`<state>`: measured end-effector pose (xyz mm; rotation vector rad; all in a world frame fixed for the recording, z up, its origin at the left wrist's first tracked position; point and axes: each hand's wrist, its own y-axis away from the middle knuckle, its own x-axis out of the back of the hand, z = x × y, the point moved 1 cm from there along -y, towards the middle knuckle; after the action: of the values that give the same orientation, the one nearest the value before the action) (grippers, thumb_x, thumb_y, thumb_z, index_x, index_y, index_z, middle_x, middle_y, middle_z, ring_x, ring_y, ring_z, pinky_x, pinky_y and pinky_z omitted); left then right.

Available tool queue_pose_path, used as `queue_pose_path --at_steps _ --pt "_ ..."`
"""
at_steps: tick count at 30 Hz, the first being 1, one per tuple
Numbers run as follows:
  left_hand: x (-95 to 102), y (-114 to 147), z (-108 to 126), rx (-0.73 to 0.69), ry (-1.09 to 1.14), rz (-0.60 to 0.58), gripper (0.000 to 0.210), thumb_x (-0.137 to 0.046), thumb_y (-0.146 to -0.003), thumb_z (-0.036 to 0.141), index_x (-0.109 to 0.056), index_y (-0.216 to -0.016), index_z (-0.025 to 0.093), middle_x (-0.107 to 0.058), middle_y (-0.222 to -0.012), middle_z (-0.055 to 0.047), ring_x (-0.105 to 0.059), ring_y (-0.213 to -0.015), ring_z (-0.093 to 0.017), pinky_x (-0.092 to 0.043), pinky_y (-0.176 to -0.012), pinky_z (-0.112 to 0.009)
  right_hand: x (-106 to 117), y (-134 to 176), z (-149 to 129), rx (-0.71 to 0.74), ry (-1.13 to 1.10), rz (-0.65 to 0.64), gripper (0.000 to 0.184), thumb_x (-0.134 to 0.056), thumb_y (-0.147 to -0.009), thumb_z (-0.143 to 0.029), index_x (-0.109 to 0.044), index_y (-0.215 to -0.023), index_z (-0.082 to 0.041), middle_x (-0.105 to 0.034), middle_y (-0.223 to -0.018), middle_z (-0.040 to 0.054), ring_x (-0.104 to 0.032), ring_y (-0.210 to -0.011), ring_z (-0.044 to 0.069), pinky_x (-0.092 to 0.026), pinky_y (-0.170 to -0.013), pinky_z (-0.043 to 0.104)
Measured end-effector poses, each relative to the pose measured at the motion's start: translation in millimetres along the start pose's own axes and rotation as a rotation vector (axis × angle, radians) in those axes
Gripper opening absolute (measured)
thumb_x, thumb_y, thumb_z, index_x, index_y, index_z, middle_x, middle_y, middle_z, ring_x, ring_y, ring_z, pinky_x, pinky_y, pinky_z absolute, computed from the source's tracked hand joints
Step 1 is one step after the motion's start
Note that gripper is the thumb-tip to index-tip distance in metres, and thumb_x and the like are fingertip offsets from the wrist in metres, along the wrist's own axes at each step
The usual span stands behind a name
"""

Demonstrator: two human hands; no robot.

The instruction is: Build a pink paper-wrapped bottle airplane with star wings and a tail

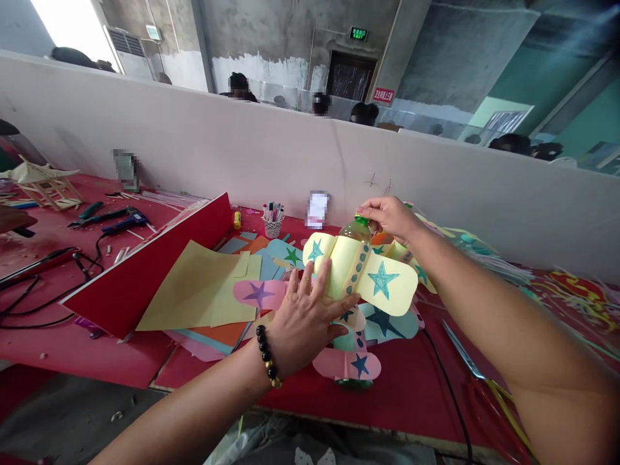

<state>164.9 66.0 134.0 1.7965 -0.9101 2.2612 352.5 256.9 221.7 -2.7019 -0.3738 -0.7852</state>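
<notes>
A clear plastic bottle point(352, 230) with a green cap point(361, 220) is wrapped in pale yellow paper point(339, 261) with blue dots. Yellow paper wings point(387, 284) bearing blue stars stick out on both sides, so it looks like a toy plane. At the cap, my right hand point(390, 216) is closed, fingers and thumb gripping it. My left hand point(307, 313) lies over the lower yellow paper with its fingers spread. Below it, partly hidden, is another paper plane with pink point(346, 365) and light blue wings point(390, 323). A pink wing point(259, 294) with a purple star shows at left.
Yellow sheets point(194, 290) and coloured paper lie left, against a slanted red board point(159, 265). Open scissors point(477, 371) and a black cable point(448, 387) are at right. A pen cup point(273, 223) and phone point(317, 210) stand by the white partition point(217, 148). A glue gun point(126, 223) lies far left.
</notes>
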Motion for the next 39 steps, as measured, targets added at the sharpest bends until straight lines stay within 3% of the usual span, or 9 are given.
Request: queue_pose_path --at_steps 7,13,20,24,27,31,35,39 --pt "-9.7 6.9 7.8 -0.031 -0.022 -0.07 0.064 -0.063 -0.084 0.054 -0.039 -0.142 0.044 -0.008 -0.161 -0.012 -0.012 -0.144 -0.048 -0.023 -0.109 -0.07 12.7 0.3 9.8 -0.005 0.04 0.055 0.031 -0.073 -0.076 -0.047 -0.069 -0.082 -0.017 -0.058 -0.061 -0.0009 -0.05 -0.049 0.009 -0.04 -0.047 0.023" --pt "-5.4 14.2 10.1 -0.05 -0.042 -0.087 0.063 -0.061 -0.084 0.058 -0.04 -0.141 0.043 -0.013 -0.162 -0.008 -0.008 -0.146 -0.045 -0.02 -0.109 -0.072 32.9 -10.7 12.5 -0.027 0.127 0.194 0.028 -0.076 -0.074 -0.042 -0.068 -0.079 -0.016 -0.057 -0.059 -0.0008 -0.048 -0.048 0.008 -0.038 -0.046 0.022" --pt "-7.1 12.8 -4.7 -0.046 -0.005 -0.078 0.062 -0.056 -0.089 0.055 -0.036 -0.146 0.04 -0.018 -0.161 -0.007 -0.009 -0.147 -0.043 -0.019 -0.11 -0.072 59.9 -54.1 17.7 -0.03 0.323 0.398 0.028 -0.076 -0.072 -0.043 -0.07 -0.082 -0.017 -0.067 -0.072 0.0051 -0.056 -0.053 0.013 -0.045 -0.05 0.027" --pt "-14.1 10.1 -22.8 -0.002 0.043 -0.049 0.057 -0.054 -0.093 0.045 -0.037 -0.147 0.034 -0.027 -0.158 -0.007 -0.016 -0.146 -0.041 -0.025 -0.11 -0.069 67.4 -88.7 19.2 -0.015 0.5 0.511 0.024 -0.074 -0.074 -0.037 -0.071 -0.087 -0.017 -0.07 -0.078 0.0068 -0.061 -0.061 0.017 -0.049 -0.056 0.029" --pt "-15.8 18.7 -36.9 -0.004 0.121 0.014 0.054 -0.048 -0.097 0.042 -0.035 -0.148 0.031 -0.033 -0.156 -0.006 -0.021 -0.145 -0.035 -0.027 -0.113 -0.063 64.7 -113.0 24.9 -0.026 0.611 0.544 0.022 -0.074 -0.073 -0.033 -0.071 -0.088 -0.017 -0.069 -0.08 0.0059 -0.062 -0.065 0.017 -0.051 -0.064 0.031" --pt "-16.2 50.3 -53.5 -0.012 0.273 0.141 0.054 -0.039 -0.1 0.037 -0.029 -0.152 0.025 -0.041 -0.152 -0.007 -0.029 -0.143 -0.03 -0.031 -0.115 -0.053 51.4 -141.9 43.8 -0.068 0.663 0.534 0.022 -0.073 -0.073 -0.034 -0.071 -0.088 -0.019 -0.068 -0.081 0.0054 -0.061 -0.068 0.019 -0.051 -0.064 0.033" --pt "-22.7 89.0 -65.7 0.065 0.313 0.274 0.052 -0.035 -0.099 0.039 -0.031 -0.15 0.034 -0.056 -0.139 -0.004 -0.046 -0.133 -0.03 -0.048 -0.102 -0.047 34.3 -167.4 69.9 -0.113 0.702 0.504 0.02 -0.073 -0.072 -0.033 -0.07 -0.085 -0.019 -0.069 -0.082 0.0062 -0.062 -0.073 0.021 -0.05 -0.065 0.034" --pt "-32.9 116.2 -73.8 0.13 0.315 0.347 0.051 -0.034 -0.098 0.046 -0.035 -0.148 0.037 -0.068 -0.122 -0.003 -0.06 -0.116 -0.028 -0.054 -0.092 -0.041 17.2 -184.9 94.3 -0.144 0.736 0.471 0.018 -0.071 -0.074 -0.032 -0.07 -0.085 -0.018 -0.07 -0.084 0.0079 -0.064 -0.079 0.023 -0.049 -0.073 0.034"
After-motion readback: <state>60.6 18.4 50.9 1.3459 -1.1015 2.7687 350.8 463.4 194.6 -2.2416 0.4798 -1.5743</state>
